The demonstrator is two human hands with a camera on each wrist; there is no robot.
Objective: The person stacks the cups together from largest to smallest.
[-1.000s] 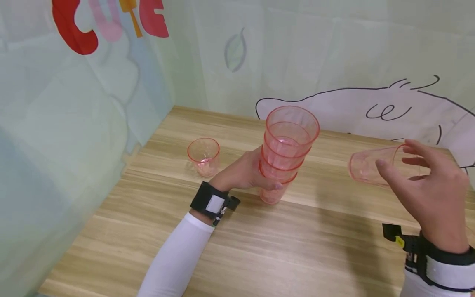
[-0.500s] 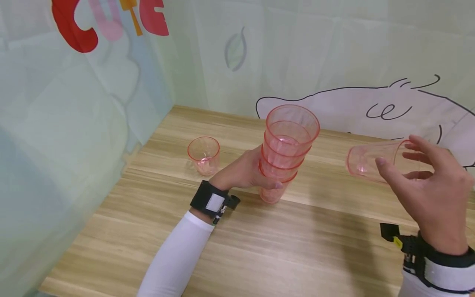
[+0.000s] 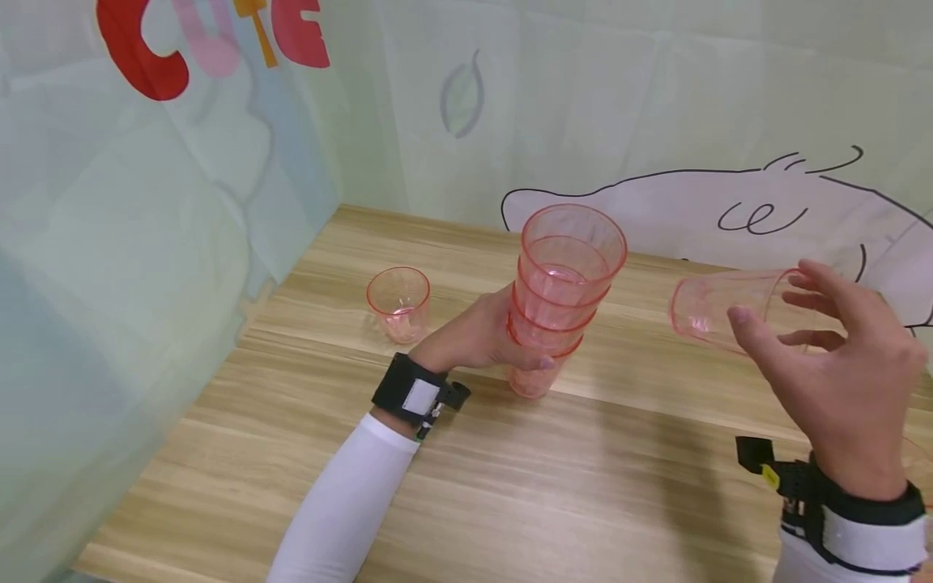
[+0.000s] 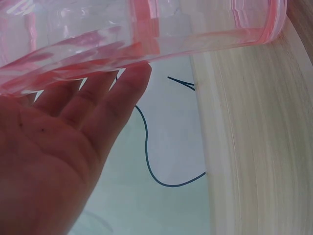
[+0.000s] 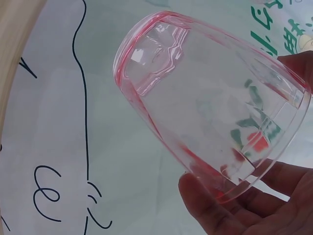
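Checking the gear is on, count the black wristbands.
2: the left wristband, below the left hand, which grips stacked cups; the right wristband, below the right hand, which holds a single cup.

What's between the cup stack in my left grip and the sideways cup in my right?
In the head view, just bare tabletop shows between the cup stack and the sideways cup in your right grip.

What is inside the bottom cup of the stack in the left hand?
Other clear pink cups nest in the bottom cup, their rims showing above it. The left hand covers part of that cup, so how far down the others reach cannot be seen.
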